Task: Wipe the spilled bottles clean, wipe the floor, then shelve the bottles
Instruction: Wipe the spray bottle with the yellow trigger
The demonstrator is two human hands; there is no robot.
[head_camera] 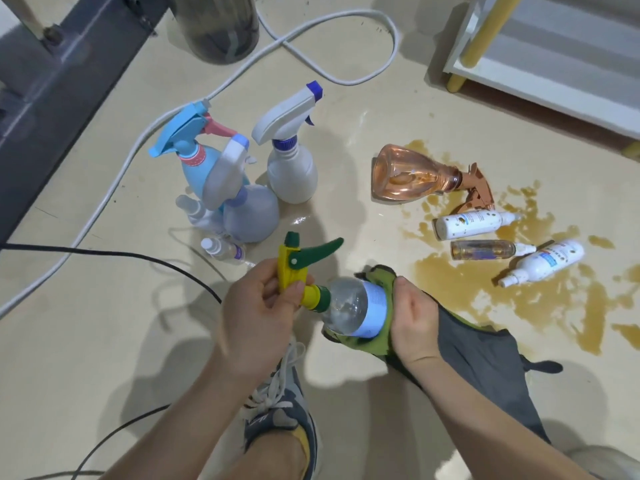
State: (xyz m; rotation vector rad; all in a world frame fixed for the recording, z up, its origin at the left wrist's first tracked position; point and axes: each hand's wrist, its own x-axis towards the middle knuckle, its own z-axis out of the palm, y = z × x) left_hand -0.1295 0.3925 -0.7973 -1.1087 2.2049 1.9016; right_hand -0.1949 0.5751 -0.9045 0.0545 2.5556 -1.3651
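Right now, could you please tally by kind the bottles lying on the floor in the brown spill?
Rose-tinted trigger spray bottle: 1
White mist bottles: 2
Clear mist bottle: 1
Total: 4

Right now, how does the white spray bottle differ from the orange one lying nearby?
The white spray bottle stands upright, clear of the brown spill; the orange spray bottle lies on its side at the spill's edge. The white one is opaque with a blue nozzle tip; the orange one is see-through with an orange trigger. Both have trigger heads.
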